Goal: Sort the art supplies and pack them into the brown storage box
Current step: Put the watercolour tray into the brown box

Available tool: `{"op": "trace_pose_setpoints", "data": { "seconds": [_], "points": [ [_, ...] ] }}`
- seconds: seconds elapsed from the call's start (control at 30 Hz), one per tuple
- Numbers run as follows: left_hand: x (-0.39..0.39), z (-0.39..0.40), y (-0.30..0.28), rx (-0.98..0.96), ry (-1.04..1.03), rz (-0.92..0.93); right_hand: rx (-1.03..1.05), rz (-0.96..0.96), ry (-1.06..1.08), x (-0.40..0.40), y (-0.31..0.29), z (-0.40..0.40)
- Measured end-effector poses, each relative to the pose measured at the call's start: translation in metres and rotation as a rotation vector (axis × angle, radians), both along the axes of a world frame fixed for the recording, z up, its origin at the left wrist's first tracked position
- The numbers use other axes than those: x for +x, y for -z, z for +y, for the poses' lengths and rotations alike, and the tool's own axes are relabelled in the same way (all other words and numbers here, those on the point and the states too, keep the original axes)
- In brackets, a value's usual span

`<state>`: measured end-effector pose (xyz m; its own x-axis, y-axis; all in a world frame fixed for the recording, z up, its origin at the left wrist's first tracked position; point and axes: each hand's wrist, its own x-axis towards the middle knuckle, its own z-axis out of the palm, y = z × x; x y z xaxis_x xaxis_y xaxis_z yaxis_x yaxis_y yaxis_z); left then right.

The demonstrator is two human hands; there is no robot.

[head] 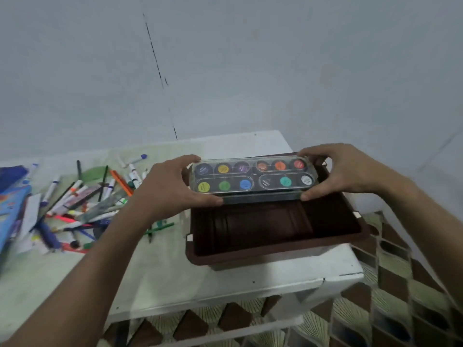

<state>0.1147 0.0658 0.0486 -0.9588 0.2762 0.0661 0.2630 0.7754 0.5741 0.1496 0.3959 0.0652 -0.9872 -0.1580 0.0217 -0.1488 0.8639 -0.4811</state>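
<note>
1. Clear plastic paint set point(253, 180), filled with round colour pots, is gripped at its ends by the left hand point(170, 187) and right hand point(343, 171), fingers curled round it.
2. Below the fingers, the brown storage box point(275, 254) is seen open.
3. Loose markers point(82, 206) are scattered left of the left fingers.

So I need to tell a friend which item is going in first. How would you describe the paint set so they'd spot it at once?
Find the brown storage box on the white table. Above its far side, the left hand and right hand hold the paint set by its ends. Unlike the loose markers piled to the left, it is a flat clear case showing two rows of round colour pots.
</note>
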Motion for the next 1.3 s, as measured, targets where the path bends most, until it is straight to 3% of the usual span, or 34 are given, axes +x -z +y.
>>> {"op": "trace_pose_setpoints", "data": {
  "seconds": [0.23,0.47,0.67,0.83,0.97,1.3],
  "points": [
    [-0.001,0.018,-0.001,-0.160,0.058,-0.037,0.123,-0.003,-0.048,-0.015,0.024,0.019],
    [-0.019,0.030,0.009,-0.539,0.046,0.002,0.285,0.019,-0.054,-0.028,0.034,0.023],
    [-0.029,0.030,0.016,-0.584,0.040,-0.053,0.338,-0.048,-0.106,-0.042,0.041,0.022],
    [-0.038,0.039,0.019,-0.719,0.105,-0.095,0.508,-0.051,-0.161,-0.047,0.046,0.014],
    [-0.040,0.044,0.024,-0.826,0.152,-0.068,0.652,-0.048,-0.189,-0.046,0.049,0.006],
    [-0.035,0.052,0.035,-0.992,0.085,0.030,0.746,-0.024,-0.137,-0.043,0.052,0.001]
  ]
}}
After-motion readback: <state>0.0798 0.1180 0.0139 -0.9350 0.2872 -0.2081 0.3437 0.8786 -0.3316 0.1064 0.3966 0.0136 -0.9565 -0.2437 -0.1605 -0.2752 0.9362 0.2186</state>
